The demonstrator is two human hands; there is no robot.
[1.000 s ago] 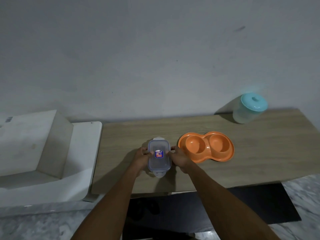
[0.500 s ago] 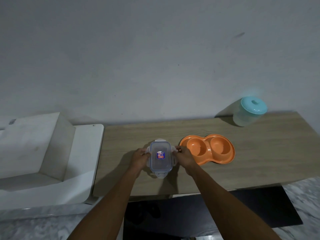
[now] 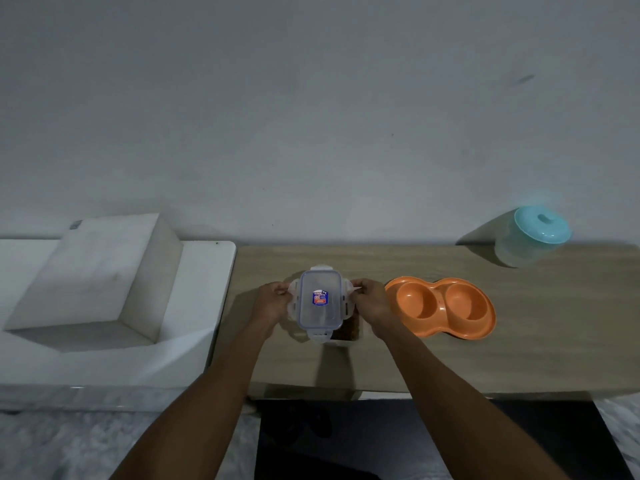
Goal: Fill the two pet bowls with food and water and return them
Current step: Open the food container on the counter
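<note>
Clear plastic, the rectangular snap-lock lid (image 3: 320,299) is coming off the brown-kibble container (image 3: 346,332) beside the orange double bowl (image 3: 440,306) on the wooden desk (image 3: 536,323), left hand (image 3: 273,301) and right hand (image 3: 370,299) fingers gripping its side flaps; next, probably setting it aside and pouring.

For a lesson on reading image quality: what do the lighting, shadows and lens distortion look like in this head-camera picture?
Head view: dim, flat, bluish light; the jug casts a soft shadow leftward onto the wall, and the hands and lid shade the table below them. The wide-angle lens bows the table's edges. The jug's teal cap looks smeared with a faint glow.
</note>
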